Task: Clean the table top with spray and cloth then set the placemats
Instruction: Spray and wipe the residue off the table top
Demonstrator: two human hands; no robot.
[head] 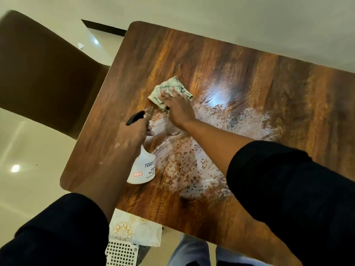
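- Work surface: a wood-grain desk with rounded corners, seen from above. A brown chair stands at its far left side.
- Left hand: fingers are wrapped around the neck of a white spray bottle with a black trigger head. The bottle hangs over the near-left part of the desk, base toward the person; whether the base touches the surface cannot be told.
- Right hand: laid flat, fingers extended, pressing a pale cloth with a green pattern against the desk near its centre. The cloth is bunched, and part of it is covered by the fingers.
- Spray coverage: a whitish, speckled film of liquid spreads from the centre toward the near edge and to the right. Smear marks run through it beside the right hand.
- Status, spraying: judged applied over the central area. The far strip and the left margin show no film.
- Status, wiping: judged to be in progress and at an early stage, since most of the film is not yet wiped up.
- Placemats: a pale mat with a gold floral print lies below the near edge of the desk, on a white perforated item. It is probably one of the placemats. None is on the desk.
- Remaining, as judged: wipe the wet area dry, cover the untreated margins, put down bottle and cloth, then lay the placemats.
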